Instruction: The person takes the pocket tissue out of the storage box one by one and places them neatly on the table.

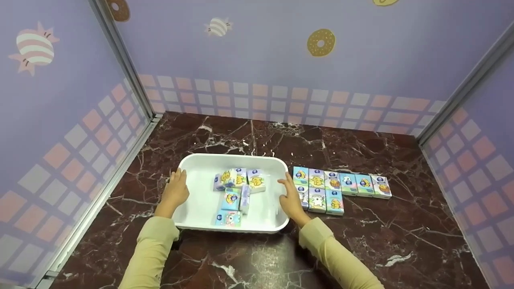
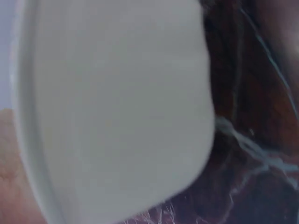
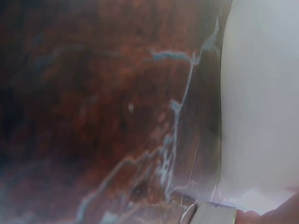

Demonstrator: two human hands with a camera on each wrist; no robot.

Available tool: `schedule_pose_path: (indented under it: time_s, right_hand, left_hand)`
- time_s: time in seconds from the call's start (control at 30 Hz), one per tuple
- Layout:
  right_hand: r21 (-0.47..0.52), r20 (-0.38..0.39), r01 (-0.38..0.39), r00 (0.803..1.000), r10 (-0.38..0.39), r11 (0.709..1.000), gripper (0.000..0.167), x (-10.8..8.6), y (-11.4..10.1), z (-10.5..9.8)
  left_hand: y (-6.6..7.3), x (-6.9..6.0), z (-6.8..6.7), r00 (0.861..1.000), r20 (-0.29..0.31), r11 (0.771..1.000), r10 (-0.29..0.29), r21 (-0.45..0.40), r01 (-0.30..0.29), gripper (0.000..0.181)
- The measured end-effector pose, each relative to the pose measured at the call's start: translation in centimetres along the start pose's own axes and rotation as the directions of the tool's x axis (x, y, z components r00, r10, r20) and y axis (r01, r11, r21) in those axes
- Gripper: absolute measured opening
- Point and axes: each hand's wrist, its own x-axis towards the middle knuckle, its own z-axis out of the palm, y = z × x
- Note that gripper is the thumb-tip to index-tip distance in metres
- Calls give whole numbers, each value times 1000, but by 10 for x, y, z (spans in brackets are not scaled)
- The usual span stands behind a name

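A white rectangular plastic tray (image 1: 198, 204) stands on the dark marbled surface. Inside it lie several small cartoon-printed tissue packs (image 1: 231, 199), loosely heaped around the middle. My left hand (image 1: 175, 192) holds the tray's left rim; in the left wrist view the tray's outer wall (image 2: 126, 112) fills most of the picture, with some skin (image 2: 16, 182) at the edge. My right hand (image 1: 292, 200) holds the right rim, its fingers over the edge. The right wrist view shows the tray wall (image 3: 261, 102) and a bit of the hand (image 3: 280, 212).
To the right of the tray, more tissue packs (image 1: 317, 200) lie side by side in two rows, the far row longer. One pack's end (image 3: 215, 213) shows close to the right hand. Purple printed panels (image 1: 257, 52) enclose the back and both sides.
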Motion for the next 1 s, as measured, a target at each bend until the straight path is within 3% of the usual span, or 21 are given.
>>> schedule_pose_path:
  time_s: [0.33, 0.57, 0.67, 0.83, 0.93, 1.0]
  right_hand:
    - [-26, 17, -3, 1000, 3, 1000, 47, 0, 1, 0]
    - [-66, 22, 5, 1000, -3, 998, 46, 1, 1, -1]
    - [-128, 25, 15, 1000, -11, 992, 46, 1, -1, -2]
    - [-328, 77, 46, 997, -22, 944, 52, 4, -7, -4]
    - [-439, 127, 51, 992, 5, 897, 57, 8, -15, -6]
    - [-472, 160, 46, 986, 35, 881, 60, 13, -24, -9]
  left_hand:
    - [-17, -6, 7, 993, -68, 995, 101, -12, -102, 56]
    - [-26, -9, 15, 978, -179, 993, 112, -22, -118, 53]
    - [-26, -9, 17, 970, -213, 992, 117, -21, -124, 53]
    - [-26, -10, 18, 968, -231, 994, 95, -27, -104, 53]
    - [-26, -11, 18, 966, -242, 995, 87, -35, -98, 52]
    - [-25, -11, 19, 964, -251, 995, 85, -36, -97, 52]
